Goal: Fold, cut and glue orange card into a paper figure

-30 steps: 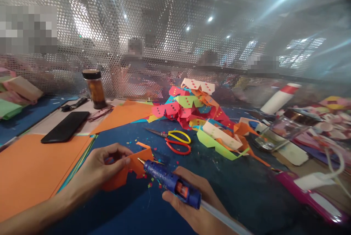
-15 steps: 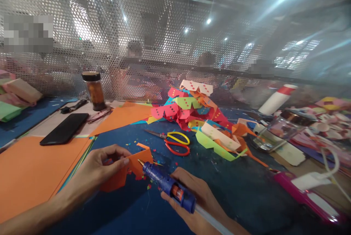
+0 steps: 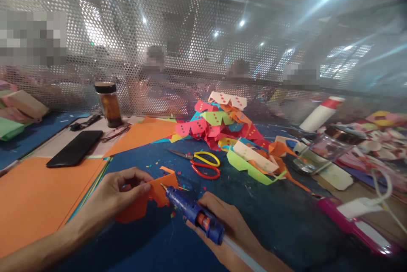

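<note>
My left hand [image 3: 129, 189] pinches an orange paper cutout [image 3: 163, 185] between thumb and fingers, holding it over the blue table. My right hand [image 3: 225, 221] is wrapped around a blue hot glue gun [image 3: 190, 210]; a clear glue stick [image 3: 243, 255] sticks out of its back end. The gun's metal nozzle is at the face of the orange paper; whether it touches, I cannot tell. Scissors [image 3: 205, 165] with one yellow and one red handle lie just beyond, among tiny coloured paper bits. Behind them is a heap of folded, dotted paper cutouts [image 3: 219, 126] in several colours.
On the left lie orange paper sheets [image 3: 47, 200], a black phone [image 3: 75, 148] and a lidded jar of brown liquid [image 3: 110, 106]. To the right are a glass jar [image 3: 327, 151], a white bottle with a red band [image 3: 321, 115] and a magenta device [image 3: 359, 225]. A perforated metal screen [image 3: 190, 26] stands behind.
Almost nothing differs. The glue gun's rear has shifted very slightly left and up, while its nozzle stays at the orange paper; my left hand keeps its place.
</note>
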`<state>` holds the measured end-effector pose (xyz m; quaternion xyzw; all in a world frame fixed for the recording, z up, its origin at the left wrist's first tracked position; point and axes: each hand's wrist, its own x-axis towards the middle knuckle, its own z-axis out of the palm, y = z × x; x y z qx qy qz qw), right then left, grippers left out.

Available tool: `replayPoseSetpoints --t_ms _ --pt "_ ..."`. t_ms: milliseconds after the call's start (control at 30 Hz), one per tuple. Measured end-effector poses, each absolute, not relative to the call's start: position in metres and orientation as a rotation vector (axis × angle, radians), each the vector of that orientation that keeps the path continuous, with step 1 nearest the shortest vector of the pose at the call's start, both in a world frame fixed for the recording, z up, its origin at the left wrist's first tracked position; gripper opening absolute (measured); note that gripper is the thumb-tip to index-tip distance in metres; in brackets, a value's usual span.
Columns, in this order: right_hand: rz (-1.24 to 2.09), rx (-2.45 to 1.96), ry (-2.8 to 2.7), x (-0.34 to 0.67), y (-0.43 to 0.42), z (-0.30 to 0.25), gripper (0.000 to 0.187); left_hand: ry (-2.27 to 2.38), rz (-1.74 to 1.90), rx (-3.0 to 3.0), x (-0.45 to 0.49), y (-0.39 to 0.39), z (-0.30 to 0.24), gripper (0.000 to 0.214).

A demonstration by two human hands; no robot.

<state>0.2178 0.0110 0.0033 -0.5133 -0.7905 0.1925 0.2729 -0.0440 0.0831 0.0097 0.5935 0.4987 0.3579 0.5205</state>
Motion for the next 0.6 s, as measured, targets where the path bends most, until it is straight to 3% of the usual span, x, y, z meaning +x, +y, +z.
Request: replayPoseSetpoints --t_ms 600 --pt "0.548 -1.441 -2.128 0.2181 0.0131 -0.0014 0.010 1.176 0.849 1.407 -0.0429 0.0800 0.0141 0.033"
